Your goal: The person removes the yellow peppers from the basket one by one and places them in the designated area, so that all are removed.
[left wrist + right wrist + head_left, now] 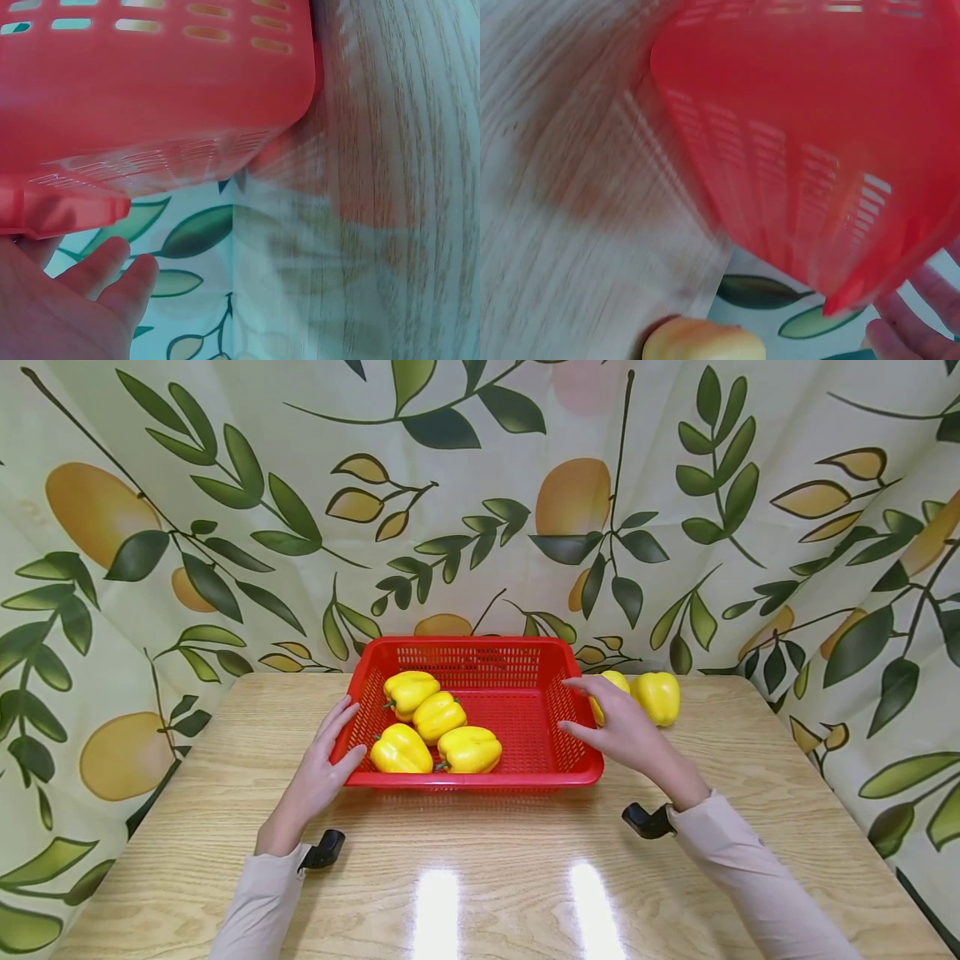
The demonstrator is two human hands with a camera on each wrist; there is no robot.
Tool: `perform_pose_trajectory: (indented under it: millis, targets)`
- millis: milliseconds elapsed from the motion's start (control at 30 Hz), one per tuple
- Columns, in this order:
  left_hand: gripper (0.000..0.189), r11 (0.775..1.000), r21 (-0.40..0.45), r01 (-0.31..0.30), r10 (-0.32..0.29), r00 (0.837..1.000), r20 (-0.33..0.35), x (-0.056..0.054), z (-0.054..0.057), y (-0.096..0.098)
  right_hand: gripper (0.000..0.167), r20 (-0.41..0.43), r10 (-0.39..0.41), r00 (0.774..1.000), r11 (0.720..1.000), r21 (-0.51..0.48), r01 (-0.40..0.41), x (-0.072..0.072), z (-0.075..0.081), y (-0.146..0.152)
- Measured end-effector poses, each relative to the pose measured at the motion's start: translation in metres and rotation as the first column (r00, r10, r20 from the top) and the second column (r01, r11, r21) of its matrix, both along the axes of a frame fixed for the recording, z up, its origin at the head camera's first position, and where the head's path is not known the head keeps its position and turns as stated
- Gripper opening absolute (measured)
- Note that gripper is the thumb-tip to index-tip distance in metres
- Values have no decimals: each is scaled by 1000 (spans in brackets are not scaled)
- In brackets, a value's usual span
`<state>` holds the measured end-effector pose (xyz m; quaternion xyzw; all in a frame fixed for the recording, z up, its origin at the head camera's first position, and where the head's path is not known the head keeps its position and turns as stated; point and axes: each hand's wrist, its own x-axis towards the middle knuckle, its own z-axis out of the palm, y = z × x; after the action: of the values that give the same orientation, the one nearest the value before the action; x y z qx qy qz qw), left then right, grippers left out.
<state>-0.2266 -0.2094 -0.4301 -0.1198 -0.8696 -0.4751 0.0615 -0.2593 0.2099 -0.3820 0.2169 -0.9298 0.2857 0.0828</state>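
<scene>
Across the middle of the wooden table (510, 902), toward its far edge, sits a red plastic basket (480, 779) with slotted walls, a person's hands at either end. Four yellow bell peppers (438, 718) lie bunched in its left half, while the right half shows bare red mesh. The left hand (318, 777) is at the left rim, thumb parted from the fingers, which reach out fairly straight; how firmly they touch, I cannot tell. The right hand (626, 727) comes over the right rim, thumb and forefinger spread well apart and pinching nothing; its other fingers are hard to make out. Just beyond that hand, outside the basket, two more peppers (656, 699) stand side by side on the wood. Beige sleeves (258, 902) cover both forearms, with a black device (322, 849) at each wrist. Behind everything hangs a pale cloth (262, 402) printed with leaves and orange fruit.
</scene>
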Motion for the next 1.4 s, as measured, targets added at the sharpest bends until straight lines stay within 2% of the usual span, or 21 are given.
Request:
perform_pose_trajectory:
  millis: [367,633,767,967,1400]
  targets:
    - [61,999,-47,-24,23,999,-26,0,0,-1,60,57,50,997,998,39,-52,5,-3,-23]
    - [64,993,-109,-49,50,999,10,3,5,-1,59,49,95,994,993,65,-98,6,-5,-42]
    - [63,990,-133,-41,43,999,15,3,7,-1,58,51,124,991,988,84,-128,5,-7,-50]
    - [60,982,-191,-10,7,1000,-17,2,7,0,60,76,155,985,981,109,-163,4,-12,-64]
    - [59,977,-211,-21,19,1000,-9,3,7,-1,62,139,215,967,966,112,-231,2,-14,-91]
